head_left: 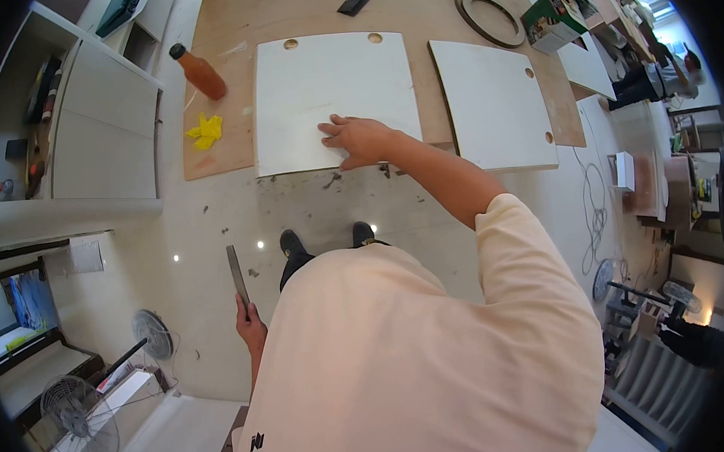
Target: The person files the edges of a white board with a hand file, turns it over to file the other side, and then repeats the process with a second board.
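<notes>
My right hand rests flat with fingers spread on a white cabinet door panel. Two round hinge holes pierce that panel near its far edge. Down at my left side, my left hand is wrapped round one end of a flat grey metal file, which points forward, away from the panel. A second white panel lies to the right, with round holes along its right side. On the left of the workbench stand an orange-red bottle with a dark cap and a crumpled yellow cloth or wrapper.
The brown workbench also carries a roll of edge banding, a small black block and a green box. Dark scraps litter the floor. Cabinets stand left, fans behind, cables right. Another person is farther right.
</notes>
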Tool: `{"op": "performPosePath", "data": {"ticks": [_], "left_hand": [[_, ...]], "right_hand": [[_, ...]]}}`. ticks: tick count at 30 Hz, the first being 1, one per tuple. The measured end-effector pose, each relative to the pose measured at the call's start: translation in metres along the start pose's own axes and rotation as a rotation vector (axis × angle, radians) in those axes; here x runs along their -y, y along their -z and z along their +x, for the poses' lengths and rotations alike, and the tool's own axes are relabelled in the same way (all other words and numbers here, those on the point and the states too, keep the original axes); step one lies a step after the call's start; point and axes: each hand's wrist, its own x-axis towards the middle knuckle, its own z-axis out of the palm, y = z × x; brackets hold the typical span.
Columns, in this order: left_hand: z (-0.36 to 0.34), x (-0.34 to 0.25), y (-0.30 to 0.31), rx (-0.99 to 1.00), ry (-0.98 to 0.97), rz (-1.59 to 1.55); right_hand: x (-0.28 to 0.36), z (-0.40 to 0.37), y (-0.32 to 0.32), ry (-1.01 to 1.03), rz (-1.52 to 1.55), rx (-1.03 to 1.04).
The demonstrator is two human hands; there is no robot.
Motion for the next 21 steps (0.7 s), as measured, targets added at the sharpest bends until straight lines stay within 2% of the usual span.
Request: {"op": "performPosePath", "data": {"ticks": [9,12,15,18,21], "left_hand": [[0.056,0.036,0.058,0.004,0.012,0.095],[0.079,0.037,0.074,-0.008,-0.094,0.063],[0.109,0.047,0.087,0.031,-0.09,0.107],[0.135,0.04,0.094,0.099,-0.151,0.083],[0.157,0.026,0.094,0.187,-0.17,0.106]], "right_hand": [[0.069,0.103,0.006,0.002,-0.017,-0.058],[0.085,0.127,-0.003,-0.079,0.099,-0.126],[0.098,0.134,-0.027,-0.286,0.102,-0.364],[0.112,0.119,-0.038,-0.404,0.033,-0.35],[0.114,0.106,-0.042,-0.397,0.013,-0.292]]}}
